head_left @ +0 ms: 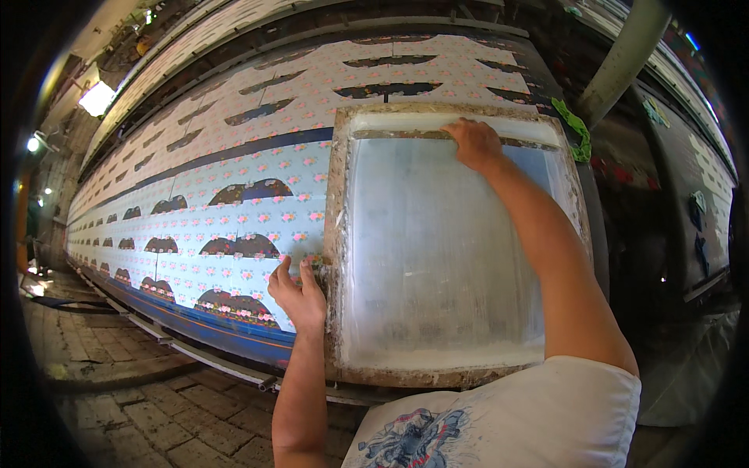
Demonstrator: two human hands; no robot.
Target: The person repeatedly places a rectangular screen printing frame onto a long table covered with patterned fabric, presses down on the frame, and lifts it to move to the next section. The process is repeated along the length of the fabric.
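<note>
A large screen-printing frame point(340, 234) with a crusted wooden border lies over printed cloth on a long table. Its pale, translucent mesh point(445, 257) is smeared with whitish paste. Across the far end of the mesh lies a squeegee point(398, 135), a long narrow bar. My right hand point(474, 144) reaches over the mesh, its fingers closed on that bar near the middle. Beside the left border, my left hand point(299, 296) hovers over or rests on the cloth, fingers apart and holding nothing. Light-blue floral cloth point(234, 210) with dark arched cut-outs stretches away to the left.
Pink floral cloth point(304, 86) covers the far half of the table. A green rag point(573, 129) lies by the frame's far right corner, near a thick post point(624, 62). A metal rail point(211, 363) edges the table above a brick floor point(156, 417). Another table point(686, 164) stands right.
</note>
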